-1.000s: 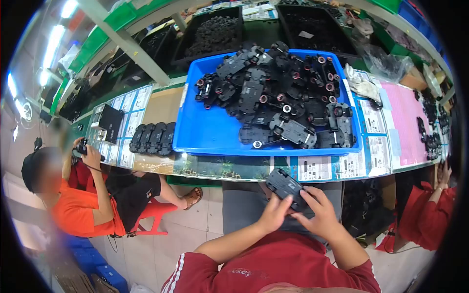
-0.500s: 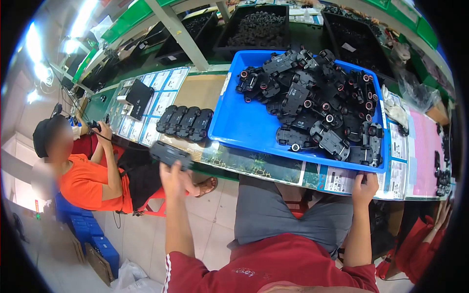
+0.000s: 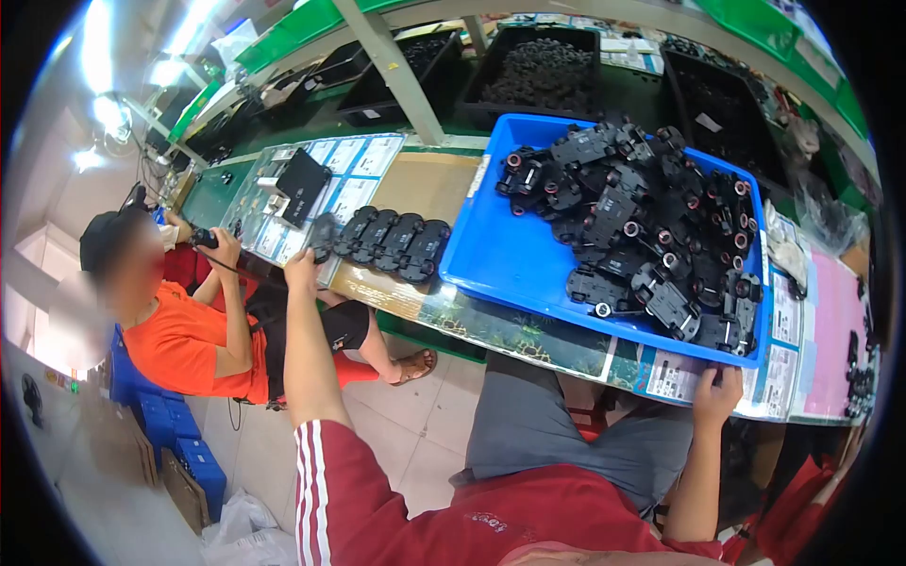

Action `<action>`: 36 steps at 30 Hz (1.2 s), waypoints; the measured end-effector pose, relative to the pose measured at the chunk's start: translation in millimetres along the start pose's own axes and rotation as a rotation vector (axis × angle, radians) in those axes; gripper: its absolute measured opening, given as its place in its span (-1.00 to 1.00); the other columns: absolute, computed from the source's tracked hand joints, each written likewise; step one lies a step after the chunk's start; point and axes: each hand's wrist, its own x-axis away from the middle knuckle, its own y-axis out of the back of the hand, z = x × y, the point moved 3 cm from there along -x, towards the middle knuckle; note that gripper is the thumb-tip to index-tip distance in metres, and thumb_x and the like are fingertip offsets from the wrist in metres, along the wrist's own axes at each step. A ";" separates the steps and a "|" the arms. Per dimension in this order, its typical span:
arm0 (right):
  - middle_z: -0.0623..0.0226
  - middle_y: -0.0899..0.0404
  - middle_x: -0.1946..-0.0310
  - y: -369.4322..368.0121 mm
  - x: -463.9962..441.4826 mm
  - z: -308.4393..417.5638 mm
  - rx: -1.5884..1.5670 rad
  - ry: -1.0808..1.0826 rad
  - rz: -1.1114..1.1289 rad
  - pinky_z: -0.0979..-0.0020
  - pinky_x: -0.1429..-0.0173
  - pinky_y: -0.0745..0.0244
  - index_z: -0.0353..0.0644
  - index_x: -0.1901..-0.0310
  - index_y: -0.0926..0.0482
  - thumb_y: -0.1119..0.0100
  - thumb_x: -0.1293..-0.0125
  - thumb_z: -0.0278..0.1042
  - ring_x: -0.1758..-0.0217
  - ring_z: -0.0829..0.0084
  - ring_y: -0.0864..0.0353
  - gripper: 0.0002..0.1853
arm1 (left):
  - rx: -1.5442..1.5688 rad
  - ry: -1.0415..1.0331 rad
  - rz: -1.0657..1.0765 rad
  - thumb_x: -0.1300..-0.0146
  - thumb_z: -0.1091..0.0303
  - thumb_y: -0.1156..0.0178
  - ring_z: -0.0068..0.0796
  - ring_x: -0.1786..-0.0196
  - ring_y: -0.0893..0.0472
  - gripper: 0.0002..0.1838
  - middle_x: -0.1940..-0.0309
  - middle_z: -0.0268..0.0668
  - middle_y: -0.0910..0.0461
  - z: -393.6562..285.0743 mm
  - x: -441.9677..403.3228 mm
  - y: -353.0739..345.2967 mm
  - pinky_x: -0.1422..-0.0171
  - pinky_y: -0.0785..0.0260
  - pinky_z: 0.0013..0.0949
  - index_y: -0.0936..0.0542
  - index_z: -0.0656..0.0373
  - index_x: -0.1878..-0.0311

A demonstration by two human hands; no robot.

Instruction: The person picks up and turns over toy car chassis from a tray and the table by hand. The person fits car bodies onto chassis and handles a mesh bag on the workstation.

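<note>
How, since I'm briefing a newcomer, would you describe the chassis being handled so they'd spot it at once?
Find the big blue bin. Just to its left lies a row of black chassis. Yours is the chassis at the end farthest from the bin, the only one there with the left hand at it.

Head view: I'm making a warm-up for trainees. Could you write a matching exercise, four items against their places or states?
1. left hand
2. right hand
3. blue tub
4. co-worker

A. wearing an orange shirt
B. touching a dark part beside the row
C. by the table's front edge, near the tub
D. heaped with black parts

1-B; 2-C; 3-D; 4-A
</note>
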 end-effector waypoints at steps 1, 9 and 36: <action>-0.07 -0.58 0.30 -1.4 1.0 -3.0 0.013 0.022 -0.026 0.08 0.14 -0.47 -0.43 0.24 -0.60 -0.13 -0.16 -0.57 0.25 -0.10 -0.58 -0.84 | -0.102 -0.005 -0.018 -0.42 0.38 -0.20 -0.44 0.27 -0.63 -0.69 0.19 -0.23 -0.68 4.6 -12.0 -3.6 0.27 -0.48 -0.40 -0.65 0.36 -0.11; -0.08 -0.58 0.30 -3.7 0.7 -3.5 0.024 0.046 -0.021 0.09 0.15 -0.47 -0.43 0.23 -0.58 -0.10 -0.21 -0.56 0.27 -0.08 -0.57 -0.85 | -0.303 -0.245 -0.139 -0.48 0.16 -0.07 0.07 -0.20 -0.60 -0.48 -0.14 0.16 -0.61 23.0 -41.4 -33.0 -0.33 -0.38 -0.17 -0.50 0.39 -0.30; 0.10 -0.51 0.50 3.5 -4.8 11.2 0.019 0.070 -0.115 0.06 0.24 -0.48 -0.24 0.51 -0.55 -0.29 -0.04 -0.41 0.35 0.01 -0.55 -0.87 | 0.006 -1.526 1.009 -0.02 0.52 -0.29 -0.28 0.50 -0.58 -0.85 0.52 -0.27 -0.54 -78.0 466.9 -273.2 0.45 -0.44 -0.25 -0.65 0.19 0.28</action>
